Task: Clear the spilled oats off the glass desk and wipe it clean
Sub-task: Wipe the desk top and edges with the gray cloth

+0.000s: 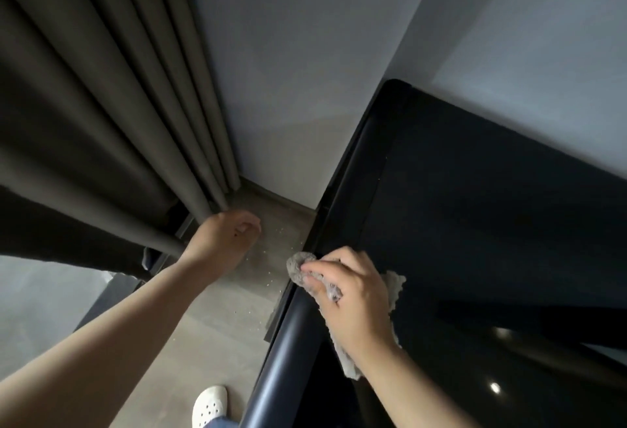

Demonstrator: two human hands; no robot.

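The black glass desk [475, 224] fills the right half of the view, its left edge running down towards me. My right hand [349, 295] grips a grey cloth [298, 268] bunched over that left edge, with part of the cloth lying on the glass behind the hand. My left hand [224, 241] hangs in the air left of the desk edge, above the floor, fingers curled inward and holding nothing that shows. Small pale oat flakes [268, 278] lie scattered on the grey floor between my two hands. The glass around the cloth looks dark and shiny, with no oats visible.
Dark grey curtains [101, 122] hang at the left, close behind my left hand. A pale wall [288, 71] meets the floor in the corner beyond. A dark round desk leg [288, 353] runs down near my right wrist. My white shoe [210, 404] stands on the floor.
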